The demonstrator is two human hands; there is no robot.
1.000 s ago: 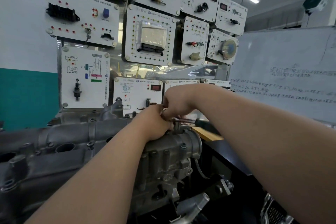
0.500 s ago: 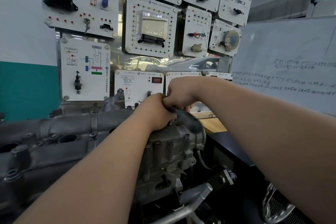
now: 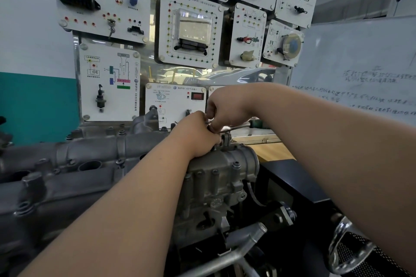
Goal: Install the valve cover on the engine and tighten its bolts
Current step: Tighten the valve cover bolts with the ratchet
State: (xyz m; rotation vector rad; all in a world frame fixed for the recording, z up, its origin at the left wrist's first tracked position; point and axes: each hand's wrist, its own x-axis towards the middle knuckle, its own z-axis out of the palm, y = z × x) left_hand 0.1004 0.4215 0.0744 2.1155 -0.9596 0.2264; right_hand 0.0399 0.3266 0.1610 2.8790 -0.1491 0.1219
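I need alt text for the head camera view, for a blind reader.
Two hands meet atop one end of a grey engine: the right hand grips a thin metal tool, the left hand curls beside it. White training panels and a whiteboard stand behind.

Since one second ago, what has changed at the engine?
The wrench handle swung toward the camera, then back right. Nothing grasped or released: left hand and right hand stayed on it, atop the engine.
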